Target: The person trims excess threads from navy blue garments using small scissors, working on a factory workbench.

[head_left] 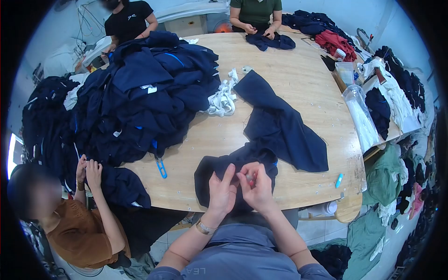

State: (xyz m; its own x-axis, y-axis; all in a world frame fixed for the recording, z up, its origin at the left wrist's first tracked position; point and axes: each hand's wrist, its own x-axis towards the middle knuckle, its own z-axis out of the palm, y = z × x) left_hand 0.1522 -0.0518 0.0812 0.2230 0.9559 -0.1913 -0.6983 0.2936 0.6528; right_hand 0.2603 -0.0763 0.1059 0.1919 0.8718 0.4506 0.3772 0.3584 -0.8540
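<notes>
We inspected the counter (308,74), taking clock positions from its middle. At six o'clock, both hands are raised over a dark navy garment (205,175), which lies bunched at the near edge. The left hand (223,191) has its thumb side up and its other fingers curled; we cannot tell whether it grips anything. The right hand (256,186) is closed, with its fingertips pinched on a small item (252,182) showing a reddish spot, too small for us to identify. The two hands are close together.

From the middle towards five o'clock we note a long navy cloth (284,128), folded at its narrow part and meeting the garment under the hands. White strips (221,100) lie in a tangle towards ten o'clock, beside a large heap of navy clothing (149,88) that spans nine to eleven. A blue tool (161,168) rests at eight o'clock, below the heap, and a teal marker-like item (339,180) lies near the edge between four and five.

At three o'clock we record a clear plastic bag (360,112); between one and two, red cloth (336,44). A person in brown (86,233) sits at eight o'clock with raised hands. At twelve, a person in green (255,11) handles a dark garment (270,42).
</notes>
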